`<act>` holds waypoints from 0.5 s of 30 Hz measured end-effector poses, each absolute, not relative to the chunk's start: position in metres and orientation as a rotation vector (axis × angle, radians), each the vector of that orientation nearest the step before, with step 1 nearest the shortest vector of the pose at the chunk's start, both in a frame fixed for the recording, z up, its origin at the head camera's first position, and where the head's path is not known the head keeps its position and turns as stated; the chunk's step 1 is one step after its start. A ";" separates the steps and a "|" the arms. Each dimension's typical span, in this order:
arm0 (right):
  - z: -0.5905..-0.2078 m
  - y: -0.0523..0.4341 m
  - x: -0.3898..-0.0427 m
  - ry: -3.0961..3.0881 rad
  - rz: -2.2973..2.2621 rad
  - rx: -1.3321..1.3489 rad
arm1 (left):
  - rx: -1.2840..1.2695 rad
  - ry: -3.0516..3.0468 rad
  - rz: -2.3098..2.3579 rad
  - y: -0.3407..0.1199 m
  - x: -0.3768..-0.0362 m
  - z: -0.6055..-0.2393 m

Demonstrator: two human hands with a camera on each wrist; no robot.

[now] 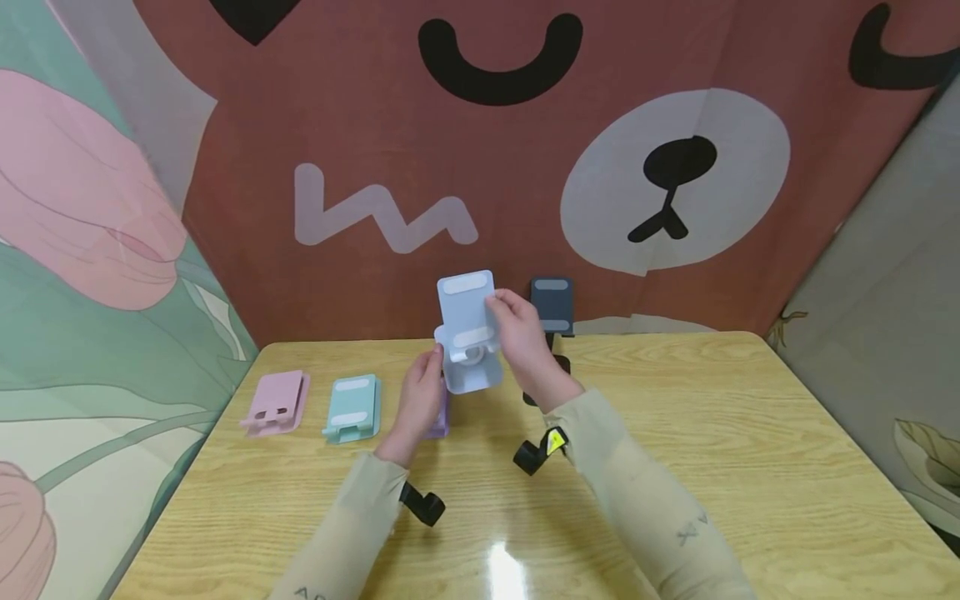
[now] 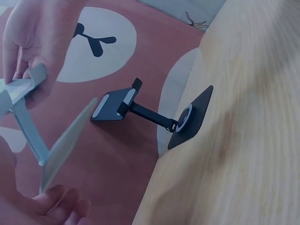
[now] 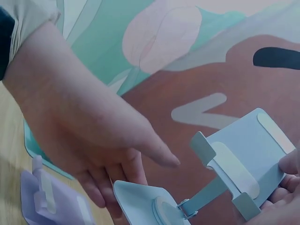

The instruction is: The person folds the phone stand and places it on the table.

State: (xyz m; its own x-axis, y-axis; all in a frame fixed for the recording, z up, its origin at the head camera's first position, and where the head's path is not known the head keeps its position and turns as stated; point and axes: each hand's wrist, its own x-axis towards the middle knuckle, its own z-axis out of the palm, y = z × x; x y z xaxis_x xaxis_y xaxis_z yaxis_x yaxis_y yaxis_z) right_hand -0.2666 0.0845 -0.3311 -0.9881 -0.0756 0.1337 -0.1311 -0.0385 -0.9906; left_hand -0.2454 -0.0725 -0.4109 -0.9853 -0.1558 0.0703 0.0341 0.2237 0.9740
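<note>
A light blue folding phone stand [image 1: 465, 308] is held up above the table, its arm unfolded between the upper plate and the base. My right hand [image 1: 527, 343] pinches the upper plate by its right edge. At the base's left edge is my left hand [image 1: 417, 398]; in the right wrist view its fingers go behind the base [image 3: 136, 197] and are partly hidden. A purple phone stand [image 3: 58, 199] lies on the table, mostly covered by my left hand in the head view.
On the wooden table [image 1: 712, 467], a pink stand [image 1: 276, 402] and a teal stand [image 1: 352, 407] lie folded at the left. Behind my right hand stands an unfolded black phone stand [image 1: 552, 304]. A printed cloth [image 1: 360, 283] hangs along the table's back edge.
</note>
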 end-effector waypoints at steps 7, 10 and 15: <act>-0.328 0.085 -0.255 -2.101 2.282 0.261 | 0.121 -2.308 -1.875 -0.069 -0.242 -0.412; -0.329 0.085 -0.250 -2.080 2.301 0.272 | 0.132 -2.276 -1.889 -0.067 -0.241 -0.412; -0.330 0.084 -0.244 -2.030 2.321 0.325 | 0.122 -2.194 -1.924 -0.062 -0.239 -0.412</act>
